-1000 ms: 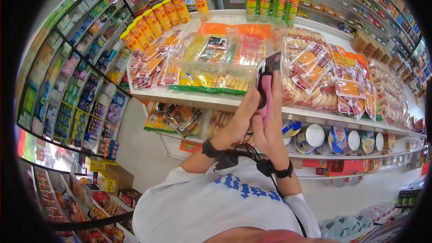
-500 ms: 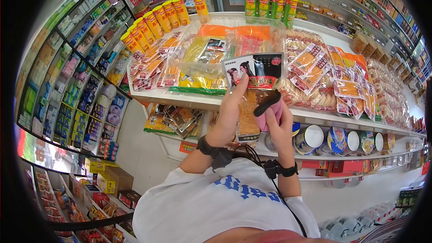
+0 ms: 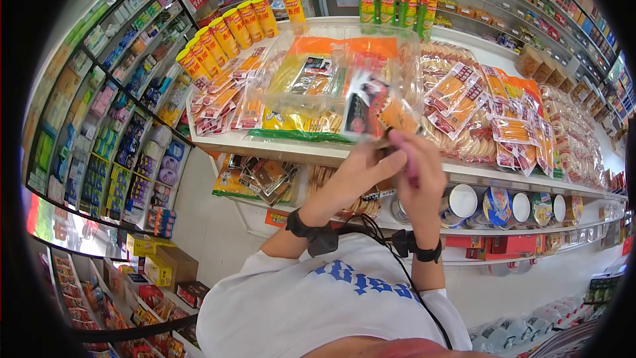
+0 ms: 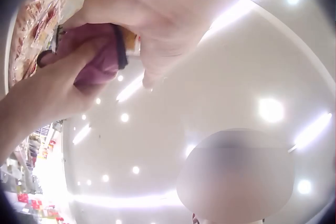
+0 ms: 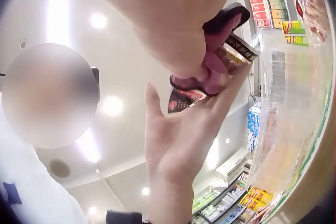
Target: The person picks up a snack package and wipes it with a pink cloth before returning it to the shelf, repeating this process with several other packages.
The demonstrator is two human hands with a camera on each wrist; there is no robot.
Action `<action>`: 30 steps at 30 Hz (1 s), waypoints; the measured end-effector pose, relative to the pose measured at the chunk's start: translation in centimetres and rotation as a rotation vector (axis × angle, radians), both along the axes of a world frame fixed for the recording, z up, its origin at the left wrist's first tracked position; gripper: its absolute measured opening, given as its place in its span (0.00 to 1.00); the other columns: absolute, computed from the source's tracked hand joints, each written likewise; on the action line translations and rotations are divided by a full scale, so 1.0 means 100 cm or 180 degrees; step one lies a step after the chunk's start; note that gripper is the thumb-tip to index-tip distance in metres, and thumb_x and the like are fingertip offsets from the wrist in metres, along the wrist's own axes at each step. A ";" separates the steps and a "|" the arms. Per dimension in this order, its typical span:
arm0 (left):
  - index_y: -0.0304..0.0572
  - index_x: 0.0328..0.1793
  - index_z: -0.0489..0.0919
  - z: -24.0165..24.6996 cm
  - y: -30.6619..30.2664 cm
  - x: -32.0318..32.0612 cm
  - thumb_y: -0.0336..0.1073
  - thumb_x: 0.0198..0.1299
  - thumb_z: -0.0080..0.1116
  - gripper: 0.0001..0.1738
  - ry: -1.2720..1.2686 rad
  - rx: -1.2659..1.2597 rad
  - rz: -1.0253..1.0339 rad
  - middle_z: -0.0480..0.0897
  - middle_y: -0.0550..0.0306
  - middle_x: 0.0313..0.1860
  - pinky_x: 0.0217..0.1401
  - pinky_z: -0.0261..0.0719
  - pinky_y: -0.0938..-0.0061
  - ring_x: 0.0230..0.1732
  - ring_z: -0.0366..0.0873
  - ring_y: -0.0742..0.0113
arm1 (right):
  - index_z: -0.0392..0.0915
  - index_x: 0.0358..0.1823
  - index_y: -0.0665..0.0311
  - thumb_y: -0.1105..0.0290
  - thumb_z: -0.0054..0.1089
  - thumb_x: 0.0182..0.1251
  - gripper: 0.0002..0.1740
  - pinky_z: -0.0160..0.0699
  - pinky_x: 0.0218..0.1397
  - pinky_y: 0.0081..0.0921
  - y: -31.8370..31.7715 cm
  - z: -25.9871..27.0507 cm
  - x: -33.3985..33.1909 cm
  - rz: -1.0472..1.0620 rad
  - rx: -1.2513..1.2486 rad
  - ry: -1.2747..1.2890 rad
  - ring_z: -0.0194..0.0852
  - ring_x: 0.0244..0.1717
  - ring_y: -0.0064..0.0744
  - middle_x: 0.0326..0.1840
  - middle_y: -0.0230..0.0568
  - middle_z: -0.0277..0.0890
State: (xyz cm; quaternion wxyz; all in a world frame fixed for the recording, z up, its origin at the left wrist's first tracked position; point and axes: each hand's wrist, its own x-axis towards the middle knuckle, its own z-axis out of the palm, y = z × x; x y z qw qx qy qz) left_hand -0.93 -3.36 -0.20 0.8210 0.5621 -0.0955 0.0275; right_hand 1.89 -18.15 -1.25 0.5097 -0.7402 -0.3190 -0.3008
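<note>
A flat snack packet (image 3: 363,103), printed black, white and red with an orange-brown part, stands tilted and blurred above the counter edge in the head view. My right hand (image 3: 424,167) pinches a pink cloth (image 3: 405,159) with black edging against the packet. In the right wrist view the curled fingers press the cloth (image 5: 215,74) over it, and black packet ends (image 5: 181,102) stick out. My left hand (image 3: 363,174) touches the packet from the other side. Its fingers look straight in the right wrist view, with the thumb (image 5: 152,100) standing apart.
A clear plastic tray (image 3: 278,96) with snack bags sits on the white counter (image 3: 199,138). Yellow-lidded cans (image 3: 225,38) line its back. Small orange packets (image 3: 457,96) are piled at the right. Bowls and tubs (image 3: 462,200) stand on the shelf below.
The packet went from edge-on to face-up, and now tilts upward again, blurred by motion. My left thumb has come off its face. The pink cloth has moved up against the packet.
</note>
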 end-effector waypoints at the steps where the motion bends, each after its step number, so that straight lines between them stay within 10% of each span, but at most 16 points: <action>1: 0.33 0.73 0.63 0.005 0.005 -0.001 0.45 0.70 0.57 0.33 0.0413 -0.0020 0.0093 0.73 0.52 0.65 0.64 0.71 0.74 0.63 0.72 0.67 | 0.80 0.52 0.69 0.88 0.61 0.47 0.26 0.77 0.58 0.36 0.005 0.002 -0.003 0.0222 -0.0112 -0.0052 0.78 0.55 0.48 0.55 0.49 0.78; 3: 0.38 0.74 0.66 0.003 0.009 0.003 0.44 0.72 0.56 0.30 0.1188 -0.1223 0.0159 0.78 0.60 0.56 0.54 0.75 0.79 0.53 0.76 0.74 | 0.80 0.52 0.69 0.88 0.61 0.46 0.26 0.76 0.60 0.36 0.007 0.004 -0.005 0.0440 -0.0092 -0.0052 0.77 0.57 0.47 0.57 0.49 0.77; 9: 0.37 0.66 0.73 -0.027 0.017 0.017 0.42 0.74 0.51 0.21 0.0359 -0.0572 0.1004 0.80 0.52 0.58 0.60 0.76 0.69 0.57 0.79 0.63 | 0.70 0.64 0.72 0.84 0.55 0.62 0.26 0.66 0.69 0.32 0.002 -0.011 -0.003 0.0061 0.1297 0.0790 0.70 0.62 0.35 0.67 0.49 0.68; 11: 0.43 0.74 0.69 -0.024 0.025 -0.005 0.17 0.61 0.53 0.33 -0.1781 0.3213 0.2005 0.82 0.48 0.57 0.60 0.74 0.74 0.58 0.80 0.59 | 0.62 0.70 0.73 0.79 0.54 0.68 0.29 0.60 0.71 0.30 -0.003 -0.022 0.003 0.0123 0.1364 0.1236 0.65 0.66 0.33 0.66 0.47 0.68; 15: 0.33 0.57 0.79 0.019 0.005 -0.003 0.37 0.68 0.62 0.17 -0.0265 0.0404 0.1422 0.82 0.62 0.51 0.53 0.76 0.77 0.50 0.77 0.77 | 0.68 0.65 0.72 0.78 0.62 0.63 0.28 0.69 0.64 0.27 0.005 0.006 0.000 0.0795 0.0941 0.1554 0.72 0.59 0.28 0.59 0.43 0.75; 25: 0.33 0.58 0.78 0.003 0.042 0.008 0.34 0.63 0.66 0.19 -0.0212 0.1280 0.0724 0.84 0.57 0.50 0.53 0.78 0.75 0.49 0.80 0.73 | 0.78 0.51 0.70 0.77 0.67 0.62 0.16 0.72 0.48 0.15 -0.004 -0.003 0.008 0.0438 0.1328 0.1901 0.74 0.44 0.15 0.43 0.32 0.80; 30: 0.31 0.56 0.80 0.014 0.031 0.005 0.30 0.63 0.66 0.17 -0.0114 0.0383 0.1183 0.84 0.58 0.49 0.53 0.78 0.77 0.49 0.80 0.75 | 0.78 0.51 0.68 0.68 0.62 0.71 0.13 0.71 0.45 0.17 -0.002 -0.005 0.010 0.0095 0.1745 0.1747 0.73 0.42 0.16 0.44 0.31 0.79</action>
